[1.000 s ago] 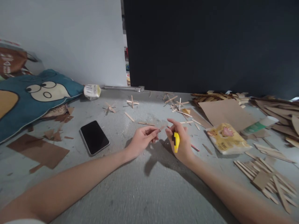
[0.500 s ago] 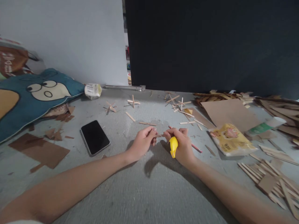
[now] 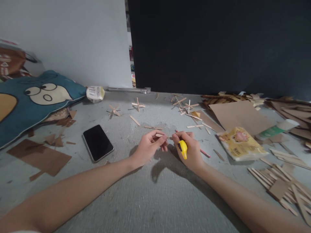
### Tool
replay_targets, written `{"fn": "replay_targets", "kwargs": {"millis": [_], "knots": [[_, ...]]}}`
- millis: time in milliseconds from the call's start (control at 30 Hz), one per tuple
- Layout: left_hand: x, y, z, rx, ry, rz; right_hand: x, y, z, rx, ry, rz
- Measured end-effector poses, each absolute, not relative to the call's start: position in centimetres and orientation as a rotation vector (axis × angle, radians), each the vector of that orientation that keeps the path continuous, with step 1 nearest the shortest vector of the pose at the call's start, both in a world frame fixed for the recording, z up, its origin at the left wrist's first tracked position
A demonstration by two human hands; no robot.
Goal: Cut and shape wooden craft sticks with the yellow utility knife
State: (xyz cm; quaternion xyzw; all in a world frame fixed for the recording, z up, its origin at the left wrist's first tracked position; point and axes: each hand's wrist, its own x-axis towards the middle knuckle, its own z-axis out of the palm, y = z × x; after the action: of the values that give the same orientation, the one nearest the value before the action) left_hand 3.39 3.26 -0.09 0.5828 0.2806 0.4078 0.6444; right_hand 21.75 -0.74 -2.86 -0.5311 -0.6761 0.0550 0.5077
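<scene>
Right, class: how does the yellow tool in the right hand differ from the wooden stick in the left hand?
Colour: the yellow tool is bright yellow with a dark part, while the wooden stick is pale.
Thickness: the yellow tool looks chunky; the wooden stick looks thin.
Pose: the yellow tool's visible end juts towards the camera, while the wooden stick lies roughly sideways.
Shared: fingers partly hide both.

a sliver of white cloth (image 3: 23,231), its cut hidden, edges the bare left arm (image 3: 89,187) at eight o'clock, while the right arm (image 3: 225,189) toward four o'clock, the left hand (image 3: 147,147) and the right hand (image 3: 191,152) are bare.
</scene>
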Motion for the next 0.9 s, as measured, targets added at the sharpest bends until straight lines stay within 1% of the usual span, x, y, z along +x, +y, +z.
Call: {"fn": "replay_targets", "kwargs": {"millis": [133, 233, 367, 633, 800, 900], "knots": [[3.3, 3.2, -0.2, 1.370, 0.679, 1.009, 21.5, -0.7, -2.8, -1.163, -1.777, 0.111], [3.4, 3.0, -0.1, 1.427, 0.656, 0.978, 21.4, -0.7, -2.7, -1.093, -1.838, 0.090], [3.6, 2.7, -0.1, 1.570, 0.548, 0.904, 21.6, -0.8, -2.6, -1.105, -1.791, 0.035], [3.4, 3.1, -0.1, 1.639, 0.599, 0.991, 21.3, -0.6, -2.7, -1.076, -1.884, -0.060], [3.3, 3.4, -1.1, 1.410, 0.755, 0.962, 21.8, -1.5, -1.6, -1.105, -1.600, -0.076], [3.1, 4.1, -1.4, 1.454, 0.814, 0.912, 22.2, -2.3, -1.2, -1.197, -1.493, 0.064]]}}
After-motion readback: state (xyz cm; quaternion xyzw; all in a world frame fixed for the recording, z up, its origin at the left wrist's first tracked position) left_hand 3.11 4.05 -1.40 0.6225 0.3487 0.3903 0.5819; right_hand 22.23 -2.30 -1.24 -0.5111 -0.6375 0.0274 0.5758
